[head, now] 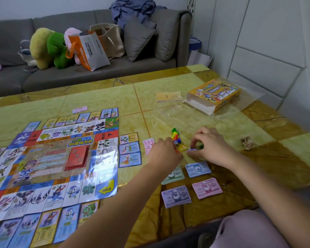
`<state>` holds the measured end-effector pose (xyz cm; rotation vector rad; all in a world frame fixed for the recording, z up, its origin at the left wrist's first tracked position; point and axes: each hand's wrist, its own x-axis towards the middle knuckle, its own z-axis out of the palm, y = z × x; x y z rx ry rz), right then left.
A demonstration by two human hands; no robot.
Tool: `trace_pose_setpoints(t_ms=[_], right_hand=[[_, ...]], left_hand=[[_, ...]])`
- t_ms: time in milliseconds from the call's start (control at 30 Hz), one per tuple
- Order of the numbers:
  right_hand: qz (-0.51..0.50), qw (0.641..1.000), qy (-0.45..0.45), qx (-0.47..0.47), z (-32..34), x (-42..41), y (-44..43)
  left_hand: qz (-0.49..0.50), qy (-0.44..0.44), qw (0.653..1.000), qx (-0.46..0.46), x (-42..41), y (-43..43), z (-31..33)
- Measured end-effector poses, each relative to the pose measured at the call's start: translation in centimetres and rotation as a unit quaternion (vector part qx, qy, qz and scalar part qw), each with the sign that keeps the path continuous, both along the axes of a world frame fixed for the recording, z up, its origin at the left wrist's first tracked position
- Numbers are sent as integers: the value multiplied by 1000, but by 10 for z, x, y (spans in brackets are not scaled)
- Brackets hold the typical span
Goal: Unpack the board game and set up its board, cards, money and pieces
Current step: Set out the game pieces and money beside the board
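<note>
Resting btwn L grip (164, 153), R grip (210, 148), pcs (175, 137)

Board (48, 158) cut off left; green notes (175, 175) half under L forearm (141, 185) (2000 legible); item (193, 149) in R hand (209, 145) grip unclear.

Your view is lit by soft, even room light, bright enough, with shadows faint on the table (168, 86). Glare sheens across the glossy game board (52, 163) at left and the plastic wrap (177, 111) at upper right. Wide-angle bending tilts the wall panels (268, 56) at right. Print on the paper money (198, 170) smears slightly.
</note>
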<state>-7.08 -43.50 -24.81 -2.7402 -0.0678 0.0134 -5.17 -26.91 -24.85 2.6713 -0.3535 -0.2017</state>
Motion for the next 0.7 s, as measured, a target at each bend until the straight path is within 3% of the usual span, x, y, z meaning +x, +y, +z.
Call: trace_pose_setpoints(t_ms=[533, 700], right_hand=[[-10, 1000, 4, -29, -4, -2, -8], [0, 999, -10, 35, 7, -2, -8]], left_hand=[[-70, 13, 997, 11, 3, -2, 3], [-64, 21, 996, -66, 6, 5, 3]])
